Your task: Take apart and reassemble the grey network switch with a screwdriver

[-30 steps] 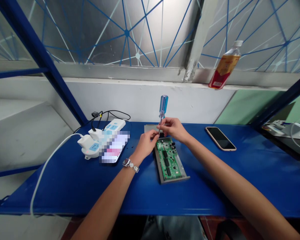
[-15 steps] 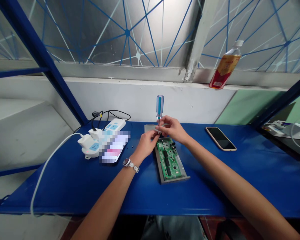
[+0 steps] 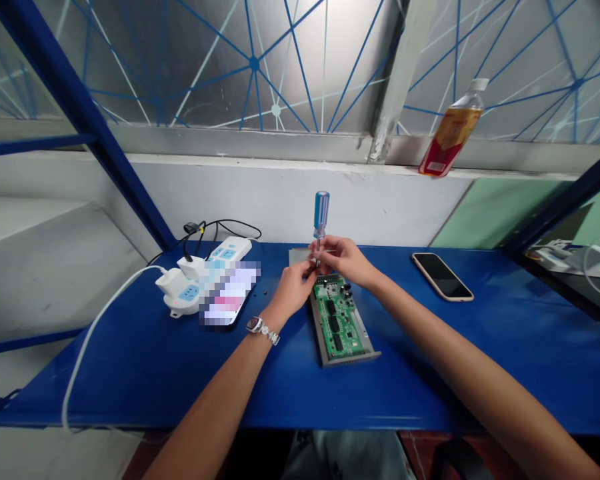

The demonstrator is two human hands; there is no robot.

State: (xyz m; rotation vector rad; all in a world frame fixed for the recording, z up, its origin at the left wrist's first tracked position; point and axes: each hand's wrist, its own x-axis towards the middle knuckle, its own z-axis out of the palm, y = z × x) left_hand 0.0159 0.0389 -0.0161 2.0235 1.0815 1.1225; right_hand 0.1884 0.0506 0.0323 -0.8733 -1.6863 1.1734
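A screwdriver (image 3: 321, 215) with a translucent blue handle stands almost upright above the table. My right hand (image 3: 343, 259) holds its steel shaft from the right, just below the handle. My left hand (image 3: 293, 289) comes in from the left, its fingertips closed against the lower shaft. The shaft's tip is hidden among my fingers. Just below my hands lies a green circuit board (image 3: 336, 318) in an open grey metal case (image 3: 343, 357). A grey metal plate (image 3: 298, 257) lies partly behind my hands.
The blue table (image 3: 180, 380) holds a white power strip (image 3: 180, 293) with plugs and a white cable, a pixelated phone (image 3: 229, 300), and a dark phone (image 3: 443, 277). Tiny dark specks lie beside the pixelated phone. A plastic bottle (image 3: 451, 129) stands on the window ledge.
The screwdriver has swung from leaning right to nearly upright, its handle moving left. My hands stay at the shaft, and the circuit board has not moved.
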